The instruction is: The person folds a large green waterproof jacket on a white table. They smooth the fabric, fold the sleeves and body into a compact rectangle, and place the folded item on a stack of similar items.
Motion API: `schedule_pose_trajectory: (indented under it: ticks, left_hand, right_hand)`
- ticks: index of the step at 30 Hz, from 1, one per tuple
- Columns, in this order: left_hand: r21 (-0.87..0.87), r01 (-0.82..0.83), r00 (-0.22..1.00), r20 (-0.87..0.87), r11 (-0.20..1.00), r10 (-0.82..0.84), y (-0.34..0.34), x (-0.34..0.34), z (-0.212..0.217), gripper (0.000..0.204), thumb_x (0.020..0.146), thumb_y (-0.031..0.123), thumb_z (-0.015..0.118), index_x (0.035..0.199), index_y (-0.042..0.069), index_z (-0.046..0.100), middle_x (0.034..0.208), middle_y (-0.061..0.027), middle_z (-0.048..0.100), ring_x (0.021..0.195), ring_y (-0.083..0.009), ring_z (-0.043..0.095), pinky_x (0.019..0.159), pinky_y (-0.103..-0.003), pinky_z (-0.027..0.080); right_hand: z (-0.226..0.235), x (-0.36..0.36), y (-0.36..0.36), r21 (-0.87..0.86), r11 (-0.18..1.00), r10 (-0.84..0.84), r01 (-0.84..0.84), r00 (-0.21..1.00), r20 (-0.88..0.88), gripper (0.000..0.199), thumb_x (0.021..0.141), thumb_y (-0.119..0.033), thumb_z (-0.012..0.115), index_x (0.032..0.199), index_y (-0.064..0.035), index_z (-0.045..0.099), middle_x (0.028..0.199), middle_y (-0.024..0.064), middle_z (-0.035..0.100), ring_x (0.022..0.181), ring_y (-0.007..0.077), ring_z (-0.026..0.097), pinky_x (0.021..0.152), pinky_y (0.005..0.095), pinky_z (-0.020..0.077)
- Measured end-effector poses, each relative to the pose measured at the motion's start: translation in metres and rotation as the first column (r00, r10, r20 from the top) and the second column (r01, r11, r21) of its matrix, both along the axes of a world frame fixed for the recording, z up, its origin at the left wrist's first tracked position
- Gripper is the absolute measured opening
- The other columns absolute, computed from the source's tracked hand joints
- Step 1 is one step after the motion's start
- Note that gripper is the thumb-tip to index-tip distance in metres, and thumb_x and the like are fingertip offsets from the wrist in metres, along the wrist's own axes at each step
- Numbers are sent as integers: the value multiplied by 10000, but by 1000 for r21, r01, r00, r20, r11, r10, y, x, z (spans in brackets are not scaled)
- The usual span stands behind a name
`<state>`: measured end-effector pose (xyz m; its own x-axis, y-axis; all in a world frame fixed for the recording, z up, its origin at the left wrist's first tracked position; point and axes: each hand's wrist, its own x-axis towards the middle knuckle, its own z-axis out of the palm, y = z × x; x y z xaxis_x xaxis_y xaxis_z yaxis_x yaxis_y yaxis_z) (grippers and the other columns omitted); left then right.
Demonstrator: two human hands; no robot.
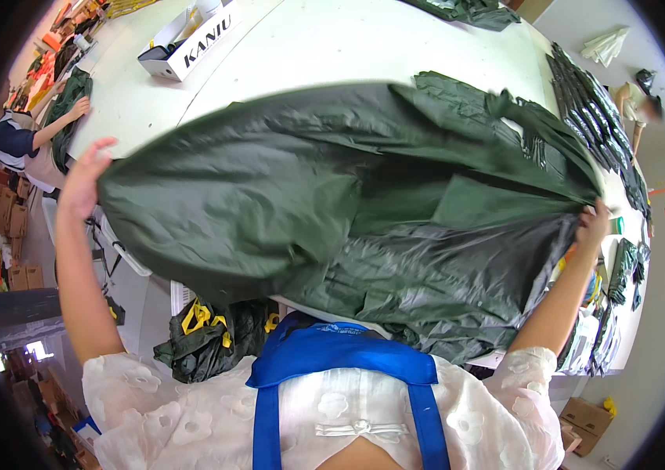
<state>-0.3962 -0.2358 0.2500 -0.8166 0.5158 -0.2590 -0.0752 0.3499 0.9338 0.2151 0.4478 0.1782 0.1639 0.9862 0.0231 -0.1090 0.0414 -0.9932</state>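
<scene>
The hands were set wide apart, the left hand (88,182) at the left end of a piece of shiny green fabric (230,196) and the right hand (594,222) at its right end. The fabric's long axis ran left to right, its far edge bowed outward, over the near part of the white table (301,55). Both forearms (86,286) spread outward, reaching from near to far. The right hand was clamped on gathered fabric, creases fanning leftward from it. The left touched the edge, fingers extended; whether it pinched the material could not be told.
</scene>
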Motion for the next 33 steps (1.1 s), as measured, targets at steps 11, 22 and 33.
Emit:
schedule_pose_trajectory:
  ticks: [11, 22, 33]
  left_hand:
    - [591, 144, 979, -202, 794, -27, -66, -88, 111, 445, 960, 283, 549, 1349, 92, 450, 1198, -29, 596, 1055, -129, 587, 893, -286, 480]
    - [479, 211, 931, -365, 852, -26, 13, -117, 200, 374, 950, 308, 569, 1271, 121, 518, 1175, 15, 603, 1058, -101, 571, 902, -284, 451]
    - [-250, -157, 644, -759, 956, -93, 262, -162, 153, 270, 902, 324, 540, 1083, 129, 495, 932, -40, 531, 736, -159, 425, 606, -324, 380]
  right_hand:
    - [311, 343, 14, 527, 846, 6, 82, 987, -162, 146, 950, -75, 513, 986, 38, 598, 952, 129, 657, 836, 235, 661, 778, 332, 582]
    - [376, 308, -32, 616, 731, -227, 293, 956, -186, 205, 956, -194, 495, 1073, -59, 595, 991, 96, 662, 880, 258, 649, 763, 365, 571]
    - [349, 124, 182, 639, 759, -33, 122, 988, -150, 265, 951, -309, 494, 1151, -171, 599, 1014, 48, 667, 904, 270, 635, 724, 386, 560]
